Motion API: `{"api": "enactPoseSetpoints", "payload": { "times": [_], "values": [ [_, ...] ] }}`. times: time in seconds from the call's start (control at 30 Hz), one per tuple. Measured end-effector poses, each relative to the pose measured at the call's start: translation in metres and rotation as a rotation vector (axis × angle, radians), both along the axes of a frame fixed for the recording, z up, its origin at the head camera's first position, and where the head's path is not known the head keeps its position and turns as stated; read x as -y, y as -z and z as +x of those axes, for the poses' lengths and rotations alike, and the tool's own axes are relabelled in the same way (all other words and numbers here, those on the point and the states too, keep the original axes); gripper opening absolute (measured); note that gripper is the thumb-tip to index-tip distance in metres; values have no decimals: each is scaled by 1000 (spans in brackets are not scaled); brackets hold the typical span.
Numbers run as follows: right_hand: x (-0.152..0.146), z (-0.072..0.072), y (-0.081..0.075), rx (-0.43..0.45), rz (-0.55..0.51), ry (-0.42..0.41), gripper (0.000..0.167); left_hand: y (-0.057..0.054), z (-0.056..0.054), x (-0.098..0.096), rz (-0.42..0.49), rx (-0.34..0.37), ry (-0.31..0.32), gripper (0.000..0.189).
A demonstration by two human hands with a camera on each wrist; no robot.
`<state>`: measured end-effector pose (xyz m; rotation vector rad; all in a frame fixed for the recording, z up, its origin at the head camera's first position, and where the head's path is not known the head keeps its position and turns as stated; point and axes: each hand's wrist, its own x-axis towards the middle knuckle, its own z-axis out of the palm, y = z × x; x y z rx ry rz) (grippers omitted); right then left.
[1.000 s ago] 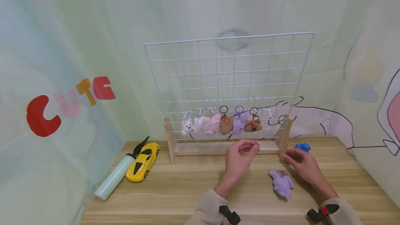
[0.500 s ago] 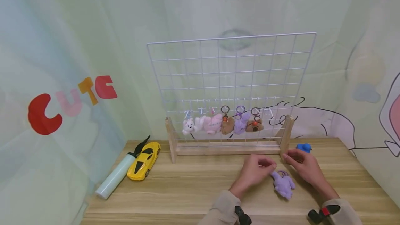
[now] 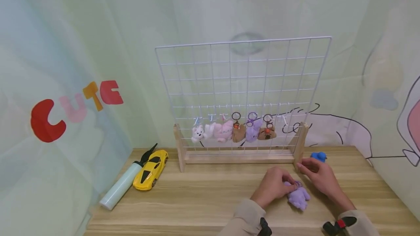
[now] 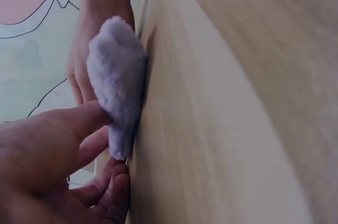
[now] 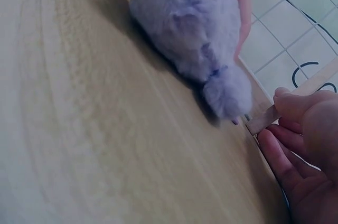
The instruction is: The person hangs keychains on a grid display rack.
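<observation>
A purple plush keychain (image 3: 298, 198) lies on the wooden table, with a ring at its upper end. My left hand (image 3: 273, 186) pinches the narrow upper end of this plush between thumb and fingers; the left wrist view shows the thumb against the fuzzy body (image 4: 117, 71). To its right, my right hand (image 3: 319, 176) holds the foot of the rack's right wooden post (image 3: 300, 145), thumb on one side and fingers on the other in the right wrist view. Several plush keychains, among them a white bear (image 3: 198, 133) and a brown one (image 3: 267, 133), hang on the white wire grid (image 3: 246, 72).
A yellow toy car (image 3: 151, 170) and a pale blue cylinder with a black tip (image 3: 121, 186) lie at the left of the table. Behind my right hand sits a small blue toy (image 3: 319, 156). A printed cloth (image 3: 98, 28) hangs behind the table (image 3: 183, 199).
My left hand has come down and right from in front of the rack to the purple plush keychain and taken hold of it. The right hand stays at the post.
</observation>
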<state>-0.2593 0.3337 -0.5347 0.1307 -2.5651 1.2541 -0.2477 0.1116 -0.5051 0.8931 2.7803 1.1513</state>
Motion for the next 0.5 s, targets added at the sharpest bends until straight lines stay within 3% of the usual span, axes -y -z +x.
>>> {"api": "enactPoseSetpoints", "payload": {
  "times": [0.27, 0.5],
  "values": [
    [0, -1, 3, -10, -10, 2, 30, -1, 1, 0, -54, 7, -39, 9],
    [-1, -1, 2, 14, -4, 9, 34, -2, 5, -2, -5, 138, -66, 29]
  ]
}}
